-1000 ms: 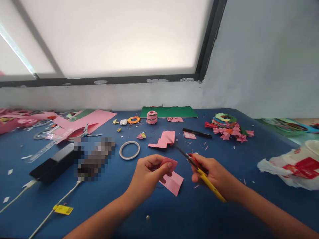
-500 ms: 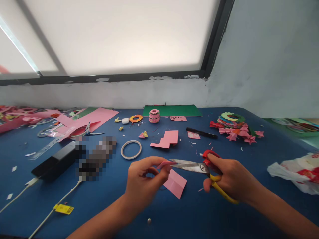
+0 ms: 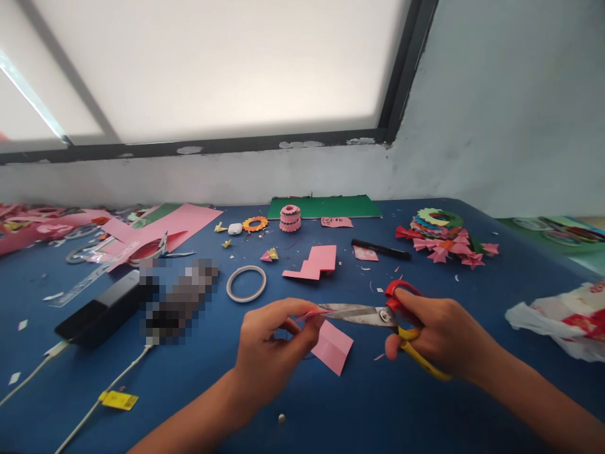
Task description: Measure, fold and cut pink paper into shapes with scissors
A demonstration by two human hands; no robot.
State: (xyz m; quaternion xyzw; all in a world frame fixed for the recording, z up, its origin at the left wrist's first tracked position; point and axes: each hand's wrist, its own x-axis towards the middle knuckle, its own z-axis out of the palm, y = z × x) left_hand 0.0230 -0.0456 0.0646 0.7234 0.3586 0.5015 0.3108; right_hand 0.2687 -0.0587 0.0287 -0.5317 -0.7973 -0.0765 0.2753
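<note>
A: We start with the blue desk, strewn with paper scraps. Above its near middle the scissors lie level.

B: Our right hand has its grip closed through the red and yellow handles. Our left hand pinches the pink paper edge-on at the blade tips.

A: So we judge a cut is in hand. The blades look almost shut, though we cannot make out the tips clearly. Carrying on calls for holding the paper taut and steady.

B: Any writing? The pink note near the far edge bears marks too small for us to read.
</note>
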